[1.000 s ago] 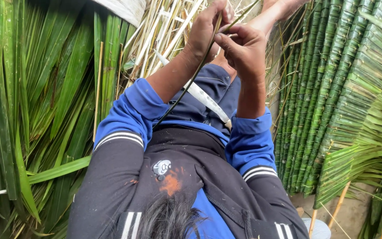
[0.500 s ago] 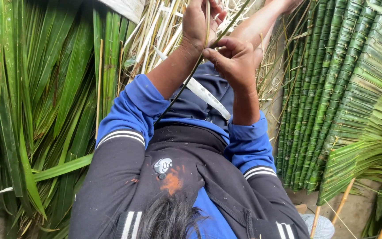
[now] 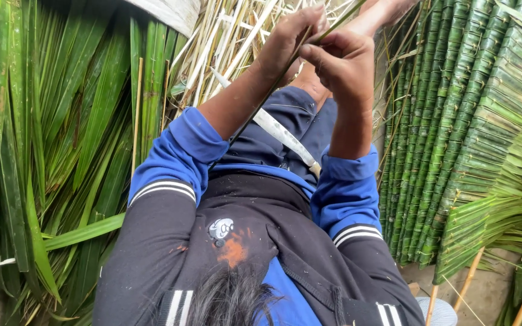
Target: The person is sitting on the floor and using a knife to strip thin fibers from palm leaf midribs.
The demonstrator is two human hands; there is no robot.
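At nine o'clock lies a heap of loose green palm leaves (image 3: 49, 151), long blades fanned toward the seated person. At twelve o'clock, past the knees, sits a pile of pale dry stalks (image 3: 231, 42). The left hand (image 3: 288, 39) is closed on a thin green leaf strip (image 3: 267, 96) that runs from about one o'clock, above the fingers, down toward seven o'clock along the forearm. The right hand (image 3: 342, 60) is closed too, touching the left, thumb and fingers pinching the same strip just beside the left grip. A pale knife blade (image 3: 285, 136) rests across the lap, point toward eleven o'clock, untouched by either hand. At three o'clock stand rows of woven leaf panels (image 3: 454, 121), tightly folded, with fresh fronds (image 3: 509, 217) at four o'clock. Judgement: splitting the strip calls for both pinches kept close together, even tension, and the pull kept in line with the grain so that it does not tear sideways. Against the frame half a second earlier, both hands sit slightly higher and farther from the body, the right one raised level with the left; the knife and the leaf heaps lie unchanged.
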